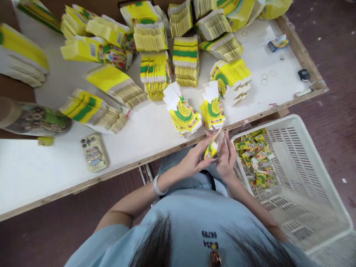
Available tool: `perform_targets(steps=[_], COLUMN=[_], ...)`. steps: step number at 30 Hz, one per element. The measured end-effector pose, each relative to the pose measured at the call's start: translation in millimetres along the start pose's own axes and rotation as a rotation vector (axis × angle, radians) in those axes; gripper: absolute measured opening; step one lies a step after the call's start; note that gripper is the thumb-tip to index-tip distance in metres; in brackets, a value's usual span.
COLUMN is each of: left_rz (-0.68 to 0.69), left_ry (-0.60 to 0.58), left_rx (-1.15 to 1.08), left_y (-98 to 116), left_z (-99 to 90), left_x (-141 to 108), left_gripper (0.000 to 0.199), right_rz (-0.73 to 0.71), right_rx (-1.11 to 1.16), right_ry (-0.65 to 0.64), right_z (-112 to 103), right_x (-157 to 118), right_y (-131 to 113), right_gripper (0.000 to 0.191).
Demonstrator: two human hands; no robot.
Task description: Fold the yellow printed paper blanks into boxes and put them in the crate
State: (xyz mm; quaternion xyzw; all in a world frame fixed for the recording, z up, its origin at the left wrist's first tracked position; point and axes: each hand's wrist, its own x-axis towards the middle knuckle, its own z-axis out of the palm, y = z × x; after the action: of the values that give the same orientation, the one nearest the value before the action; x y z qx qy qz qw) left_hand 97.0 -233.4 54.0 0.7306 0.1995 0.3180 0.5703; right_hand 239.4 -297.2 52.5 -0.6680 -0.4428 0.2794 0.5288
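In front of my waist, just off the table's front edge, I hold a small yellow and green carton point(210, 150). My left hand point(194, 157) is closed around its printed side. My right hand point(226, 157) has its fingers closed at the carton's white flap end; the exact grip of the fingertips is partly hidden. Just beyond my hands, a fanned stack of flat cartons point(213, 109) lies on the white table point(150, 137). To its left is another fanned stack of flat cartons point(183, 115), with white flaps pointing away from me.
A white plastic basket point(314, 159) at my right holds several small folded cartons point(257, 148). More carton bundles point(154, 70) cover the table's back. A phone point(94, 152) and a large jar point(39, 118) stand left. A small blue box point(279, 43) and rubber bands point(264, 78) lie right.
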Motion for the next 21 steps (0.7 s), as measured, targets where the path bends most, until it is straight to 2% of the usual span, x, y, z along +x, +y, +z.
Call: perform_targets(steps=[3, 6, 10, 12, 14, 16, 19, 21], left_rz=[-0.138, -0.262, -0.305, -0.339, -0.384, -0.416, -0.421, -0.404], left_ry=[0.051, 0.073, 0.178, 0.258, 0.281, 0.219, 0.064, 0.001], left_rx=[0.009, 0.023, -0.108, -0.213, -0.288, -0.319, -0.312, -0.293], left_y=[2.8, 4.5, 3.8, 5.2, 9.8, 17.1, 28.8, 33.8], left_z=[-0.7, 2.3, 10.6, 13.8, 13.8, 9.9, 0.6, -3.6], left_x=[-4.1, -7.5, -11.7, -16.8, -25.1, -35.4, -48.4, -52.3], left_gripper=[0.060, 0.052, 0.047, 0.055, 0.068, 0.069, 0.052, 0.041], right_rz=[0.017, 0.057, 0.117, 0.120, 0.120, 0.134, 0.149, 0.117], right_rx=[0.019, 0.072, 0.215, 0.262, 0.237, 0.191, 0.153, 0.118], right_ry=[0.122, 0.174, 0.233, 0.206, 0.153, 0.064, -0.110, -0.185], right_z=[2.2, 6.3, 10.1, 7.9, 1.7, -7.4, -20.3, -25.1], right_x=[0.4, 0.6, -2.6, -6.7, -12.4, -19.1, -29.9, -36.4], right_y=[-5.6, -11.7, -13.4, -12.9, -13.2, -14.8, -18.4, -19.1], right_gripper=[0.033, 0.030, 0.032, 0.039, 0.042, 0.036, 0.025, 0.030])
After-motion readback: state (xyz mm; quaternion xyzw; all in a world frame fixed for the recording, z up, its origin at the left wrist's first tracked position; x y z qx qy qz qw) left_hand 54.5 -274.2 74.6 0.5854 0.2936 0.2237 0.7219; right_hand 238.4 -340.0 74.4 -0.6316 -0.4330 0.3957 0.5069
